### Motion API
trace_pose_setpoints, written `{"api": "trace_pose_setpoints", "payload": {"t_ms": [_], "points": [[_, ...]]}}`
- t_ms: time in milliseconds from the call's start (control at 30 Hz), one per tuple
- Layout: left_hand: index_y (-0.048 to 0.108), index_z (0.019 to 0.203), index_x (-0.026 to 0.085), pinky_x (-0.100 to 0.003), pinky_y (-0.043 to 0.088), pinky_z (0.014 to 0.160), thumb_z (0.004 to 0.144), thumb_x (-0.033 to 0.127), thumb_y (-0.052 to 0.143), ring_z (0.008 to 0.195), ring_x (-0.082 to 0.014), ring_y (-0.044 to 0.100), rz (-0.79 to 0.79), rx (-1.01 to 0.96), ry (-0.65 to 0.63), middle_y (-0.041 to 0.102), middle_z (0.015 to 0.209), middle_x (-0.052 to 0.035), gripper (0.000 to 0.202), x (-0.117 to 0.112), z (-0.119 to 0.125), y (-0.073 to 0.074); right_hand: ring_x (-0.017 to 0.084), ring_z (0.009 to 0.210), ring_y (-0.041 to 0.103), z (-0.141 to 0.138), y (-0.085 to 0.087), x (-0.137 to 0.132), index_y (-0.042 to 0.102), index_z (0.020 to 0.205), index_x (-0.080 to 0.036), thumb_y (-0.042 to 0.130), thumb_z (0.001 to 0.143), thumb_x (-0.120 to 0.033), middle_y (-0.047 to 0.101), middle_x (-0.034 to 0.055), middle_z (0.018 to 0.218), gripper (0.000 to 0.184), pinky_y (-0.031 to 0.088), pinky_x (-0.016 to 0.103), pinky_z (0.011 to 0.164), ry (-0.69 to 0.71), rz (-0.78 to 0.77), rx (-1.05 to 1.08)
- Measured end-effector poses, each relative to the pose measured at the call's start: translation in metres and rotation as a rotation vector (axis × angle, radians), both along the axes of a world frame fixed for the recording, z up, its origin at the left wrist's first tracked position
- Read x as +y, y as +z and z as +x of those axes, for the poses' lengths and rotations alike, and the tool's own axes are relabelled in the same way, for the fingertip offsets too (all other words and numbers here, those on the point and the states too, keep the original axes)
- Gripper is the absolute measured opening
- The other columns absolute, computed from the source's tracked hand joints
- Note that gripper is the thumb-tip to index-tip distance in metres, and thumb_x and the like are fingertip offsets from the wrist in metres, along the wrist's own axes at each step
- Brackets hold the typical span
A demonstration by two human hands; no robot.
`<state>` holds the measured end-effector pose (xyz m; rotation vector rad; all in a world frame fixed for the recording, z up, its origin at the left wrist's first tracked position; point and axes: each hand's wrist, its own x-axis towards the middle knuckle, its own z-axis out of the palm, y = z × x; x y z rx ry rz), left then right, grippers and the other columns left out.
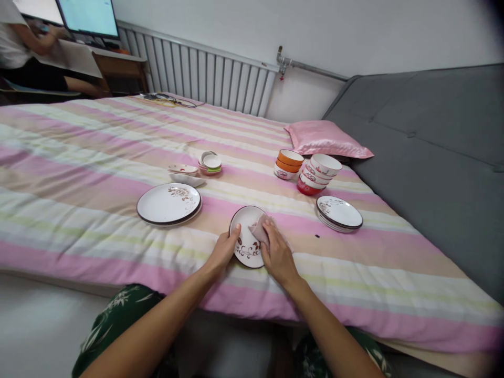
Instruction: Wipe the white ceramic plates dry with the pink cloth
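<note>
A small white plate (244,237) with a brown floral pattern lies on the striped bed near its front edge. My left hand (223,251) grips the plate's left rim, fingers curled around it. My right hand (276,253) presses a pinkish cloth (259,229) onto the plate's right side, fingers closed on the cloth.
A larger plate stack (168,205) lies to the left, small dishes (210,162) and a saucer (183,169) behind it. Stacked bowls (318,175), orange bowls (289,164) and more plates (339,213) sit right. A pink pillow (325,138), grey sofa (441,157) and a seated person (23,47) are farther off.
</note>
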<state>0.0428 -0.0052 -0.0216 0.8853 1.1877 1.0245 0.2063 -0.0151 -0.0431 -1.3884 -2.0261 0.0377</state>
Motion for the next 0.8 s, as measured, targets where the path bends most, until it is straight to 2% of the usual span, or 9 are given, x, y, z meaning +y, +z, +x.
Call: {"api": "trace_pose_setpoints", "payload": {"t_ms": [167, 333, 567, 800], "points": [[0.062, 0.078, 0.010, -0.030, 0.047, 0.061, 0.067, 0.067, 0.053, 0.065, -0.0216, 0.062, -0.016, -0.043, 0.009, 0.067, 0.070, -0.0112, 0.059, 0.000, 0.000, -0.001, 0.026, 0.114, 0.043, -0.003, 0.005, -0.003, 0.051, 0.110, -0.012, 0.050, 0.068, -0.014, 0.052, 0.0139, 0.118, 0.042, 0.036, 0.043, 0.100, -0.122, 0.054, 0.043], [0.063, 0.079, 0.010, -0.031, 0.047, 0.061, 0.069, 0.066, 0.052, 0.067, -0.0224, 0.062, -0.003, -0.039, 0.000, 0.067, 0.074, -0.0121, 0.058, 0.000, -0.001, -0.003, 0.027, 0.109, 0.044, -0.002, 0.008, -0.004, 0.054, 0.106, -0.016, 0.052, 0.060, -0.013, 0.052, 0.0112, 0.114, 0.047, 0.038, 0.046, 0.094, -0.178, 0.015, 0.021], [0.062, 0.073, 0.011, -0.029, 0.046, 0.060, 0.068, 0.066, 0.052, 0.068, -0.0222, 0.061, 0.017, 0.050, 0.003, 0.066, 0.070, -0.0097, 0.056, -0.004, 0.000, 0.007, 0.023, 0.109, 0.045, 0.010, 0.007, 0.001, 0.049, 0.121, -0.017, 0.040, 0.071, -0.007, 0.052, 0.0098, 0.118, 0.052, 0.040, 0.041, 0.094, -0.107, 0.053, 0.095], [0.062, 0.070, 0.014, -0.026, 0.044, 0.060, 0.072, 0.062, 0.051, 0.067, -0.0206, 0.059, 0.159, 0.107, -0.138, 0.066, 0.069, -0.0065, 0.049, -0.009, 0.001, 0.015, 0.023, 0.120, 0.041, 0.008, 0.019, -0.002, 0.039, 0.133, -0.022, 0.034, 0.081, -0.009, 0.045, 0.0077, 0.133, 0.054, 0.035, 0.044, 0.099, -0.072, 0.140, 0.105]]}}
